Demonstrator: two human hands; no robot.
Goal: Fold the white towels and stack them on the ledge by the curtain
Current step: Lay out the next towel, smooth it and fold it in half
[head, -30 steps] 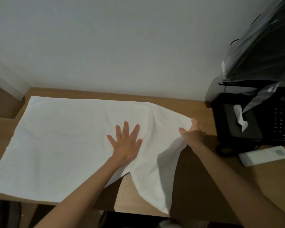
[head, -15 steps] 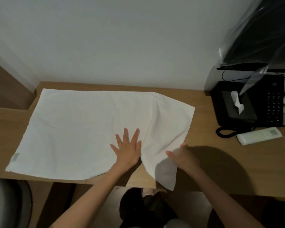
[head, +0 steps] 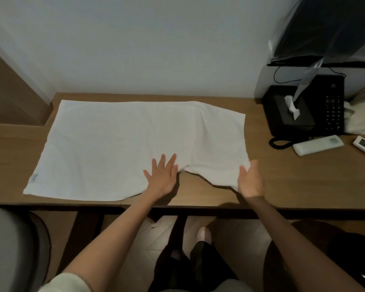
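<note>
Wooden desk [head: 282,186] carries the white towel [head: 114,144], spread out. Left hand [head: 161,175] presses it, fingers splayed. Right hand [head: 250,180] hides its near corner; grip indeterminate. Tissue box [head: 280,118] and remote [head: 317,145] lie rightward.

Right of the fingers [head: 255,168], the surface [head: 282,182] carries a black tissue box [head: 289,111], a telephone [head: 334,106] (dark keypad) and a white remote [head: 317,145].

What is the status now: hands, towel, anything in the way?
Left hand flat on white towel. Right hand at its near right corner, grip unclear. It lies spread on desk, not folded. Tissue box and remote apart, to the right.
</note>
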